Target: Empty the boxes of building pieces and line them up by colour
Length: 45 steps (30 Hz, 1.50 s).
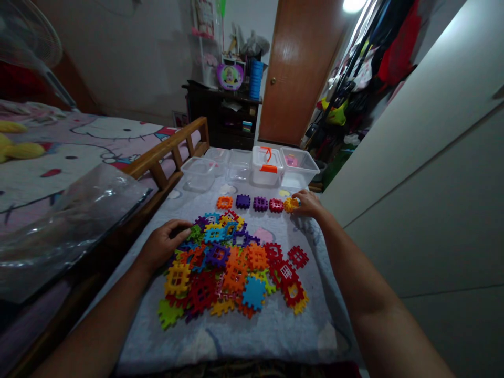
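Note:
My right hand has its fingers closed on a yellow interlocking block at the right end of a row. To its left in that row lie a red block, a purple window block, a dark purple solid block and an orange block. At the left edge of a mixed heap of notched blocks rests my left hand. Its thumb and forefinger are apart, by a green block; the other fingers are partly hidden.
Behind the row stand clear plastic tubs and a white lidded box with an orange handle. A wooden bed rail runs along the left, with a clear plastic bag beside it. A white cabinet borders the right.

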{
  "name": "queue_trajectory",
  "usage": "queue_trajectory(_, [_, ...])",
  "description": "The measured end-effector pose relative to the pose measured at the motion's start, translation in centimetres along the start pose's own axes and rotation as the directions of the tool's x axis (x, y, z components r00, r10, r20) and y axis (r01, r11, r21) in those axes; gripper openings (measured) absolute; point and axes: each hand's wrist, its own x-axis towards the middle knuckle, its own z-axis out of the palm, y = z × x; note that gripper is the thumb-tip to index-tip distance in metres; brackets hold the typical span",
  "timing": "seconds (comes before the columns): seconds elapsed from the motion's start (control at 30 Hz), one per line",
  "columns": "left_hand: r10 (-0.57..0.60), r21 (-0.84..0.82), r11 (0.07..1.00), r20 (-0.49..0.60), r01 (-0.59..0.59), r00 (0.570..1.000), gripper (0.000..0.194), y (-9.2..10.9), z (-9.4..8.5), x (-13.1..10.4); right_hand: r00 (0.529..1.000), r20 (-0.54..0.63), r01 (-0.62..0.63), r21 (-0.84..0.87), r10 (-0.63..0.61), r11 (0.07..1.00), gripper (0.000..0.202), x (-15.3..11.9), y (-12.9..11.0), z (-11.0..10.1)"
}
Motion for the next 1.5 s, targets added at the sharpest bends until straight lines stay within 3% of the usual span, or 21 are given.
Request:
queue_trajectory(0.3, [-0.004,-0.009,1.000,0.006,0.004,1.000,0.046,-0.4,0.1,0.1,0.998,0.061,0.007,-0.010,-0.006,1.000,0.059,0.4,0.0,0.1])
queue_trajectory(0.53, [0.001,0.002,1.000,0.006,-0.001,1.000,0.046,-0.5,0.1,0.1,0.996,0.075,-0.043,0.008,0.042,0.999,0.088,0.2,2.3,-0.2])
queue_trajectory(0.73, [0.003,0.012,1.000,-0.006,-0.003,1.000,0.047,-0.4,0.1,0.1,0.984,0.167,-0.056,-0.040,0.062,0.998,0.084,0.1,4.5,0.6])
queue_trajectory(1.23, [0.007,0.010,1.000,-0.021,-0.006,1.000,0.048,-0.4,0.2,0.1,0.966,0.250,-0.047,-0.102,0.071,0.994,0.069,1.3,4.8,1.0])
queue_trajectory(1.5, [0.006,0.002,1.000,-0.003,-0.006,1.000,0.046,-0.4,0.1,0.1,0.963,0.260,-0.055,-0.090,0.076,0.994,0.074,1.3,5.2,1.2])
